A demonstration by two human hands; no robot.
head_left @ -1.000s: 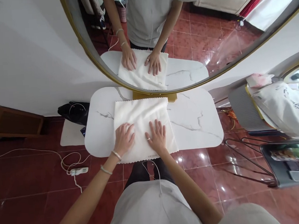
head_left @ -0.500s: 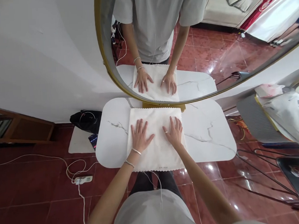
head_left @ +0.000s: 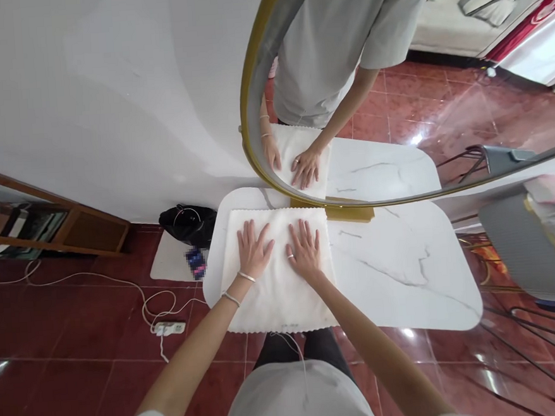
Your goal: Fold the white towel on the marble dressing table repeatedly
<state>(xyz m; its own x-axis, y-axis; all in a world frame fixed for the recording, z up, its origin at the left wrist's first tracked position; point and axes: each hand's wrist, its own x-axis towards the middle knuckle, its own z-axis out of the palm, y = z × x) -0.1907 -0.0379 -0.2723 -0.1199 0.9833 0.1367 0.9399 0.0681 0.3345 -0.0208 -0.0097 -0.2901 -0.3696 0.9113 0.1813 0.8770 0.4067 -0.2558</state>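
A white cloth [head_left: 278, 296] with scalloped edges lies flat on the left part of a white marble-patterned table [head_left: 395, 263]. My left hand [head_left: 253, 251] rests palm down on its upper left area, fingers spread. Beside it, on the upper right area, my right hand [head_left: 305, 249] also lies flat with the fingers apart. Two bracelets circle my left wrist, and a ring shows on my right hand. The cloth reaches the table's near edge, close to my body.
A gold-framed mirror [head_left: 245, 96] rises behind the table, reflecting my arms and the cloth. On the floor to the left are a black bag [head_left: 188, 224], a power strip [head_left: 170, 328] and cables. A wooden cabinet [head_left: 93, 230] stands further left; a grey chair [head_left: 522, 241] is at right.
The cloth has slid left along the table with both hands on it. My right hand is now closer to my left. The camera view has also turned.
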